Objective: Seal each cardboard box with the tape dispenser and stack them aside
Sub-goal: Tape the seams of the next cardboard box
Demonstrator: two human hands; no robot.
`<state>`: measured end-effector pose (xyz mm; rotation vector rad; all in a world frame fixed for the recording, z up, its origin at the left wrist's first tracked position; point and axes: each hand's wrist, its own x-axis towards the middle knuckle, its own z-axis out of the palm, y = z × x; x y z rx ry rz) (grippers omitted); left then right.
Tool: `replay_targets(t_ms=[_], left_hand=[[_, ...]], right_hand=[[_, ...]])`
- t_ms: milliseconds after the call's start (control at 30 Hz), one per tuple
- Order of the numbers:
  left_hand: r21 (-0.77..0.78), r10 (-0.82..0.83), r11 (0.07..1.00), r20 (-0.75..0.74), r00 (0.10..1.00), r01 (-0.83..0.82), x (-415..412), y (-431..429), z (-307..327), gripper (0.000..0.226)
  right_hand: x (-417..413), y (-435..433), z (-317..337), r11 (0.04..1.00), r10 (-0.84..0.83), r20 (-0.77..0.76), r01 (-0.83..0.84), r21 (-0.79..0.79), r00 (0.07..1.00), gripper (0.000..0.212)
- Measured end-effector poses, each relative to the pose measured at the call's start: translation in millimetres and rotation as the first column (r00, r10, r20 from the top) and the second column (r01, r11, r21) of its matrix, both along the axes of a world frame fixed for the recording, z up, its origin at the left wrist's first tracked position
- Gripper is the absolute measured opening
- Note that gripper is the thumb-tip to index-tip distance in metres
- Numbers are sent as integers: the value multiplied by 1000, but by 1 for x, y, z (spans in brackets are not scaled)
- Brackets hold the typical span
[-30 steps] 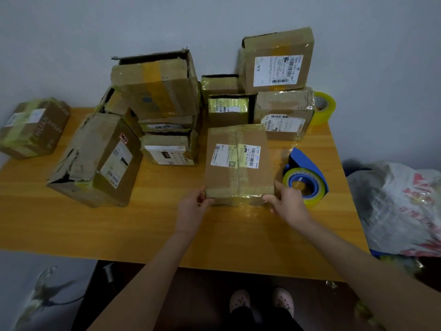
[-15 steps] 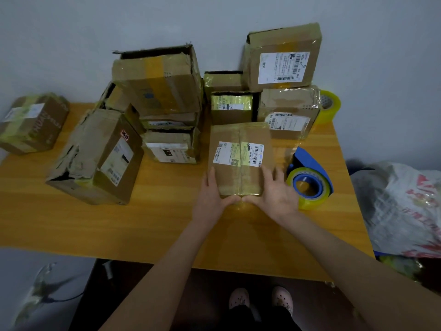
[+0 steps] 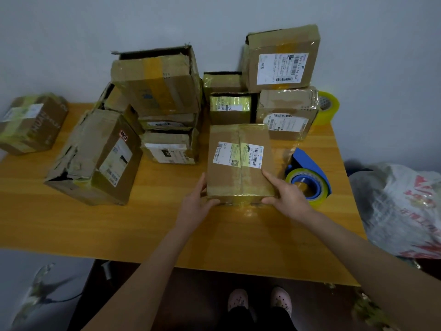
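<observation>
Cardboard box (image 3: 239,163) looks sealed — left hand (image 3: 196,204) and right hand (image 3: 286,194) have slid to clasp its 7 and 5 o'clock corners. Stacking likely next.

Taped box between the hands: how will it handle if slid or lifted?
The box probably stays stiff: flat faces, square corners. Glossy tape on its near edge may slip under the left hand and right hand. Lying flat, it likely slides, not tips.

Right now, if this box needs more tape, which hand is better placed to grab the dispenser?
Probably the right. The right hand holds the box at its near right corner, directly beside the blue tape dispenser; the left hand would have to cross the box.
</observation>
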<state>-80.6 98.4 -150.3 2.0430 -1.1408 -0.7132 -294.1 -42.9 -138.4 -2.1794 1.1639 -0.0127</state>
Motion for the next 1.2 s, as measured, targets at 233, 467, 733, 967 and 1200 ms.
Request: replay_targets(t_ms=[233, 467, 733, 967, 1200], left_hand=[[-8, 272, 961, -130, 953, -275, -39, -25, 1, 48], [155, 312, 938, 22, 950, -311, -41, -33, 5, 88], [121, 271, 949, 156, 950, -291, -33, -31, -2, 55], [138, 312, 948, -209, 927, -288, -8, -46, 19, 62], [173, 320, 947, -460, 828, -270, -6, -61, 33, 65]], right_hand=[[30, 25, -2, 960, -273, 54, 269, 70, 960, 81], [33, 19, 1, 927, -345, 27, 336, 164, 938, 100], [33, 13, -11, 939, -329, 16, 325, 111, 944, 82], [34, -12, -1, 867, -436, 97, 389, 311, 895, 77], [46, -16, 9, 823, -507, 65, 460, 332, 860, 82]])
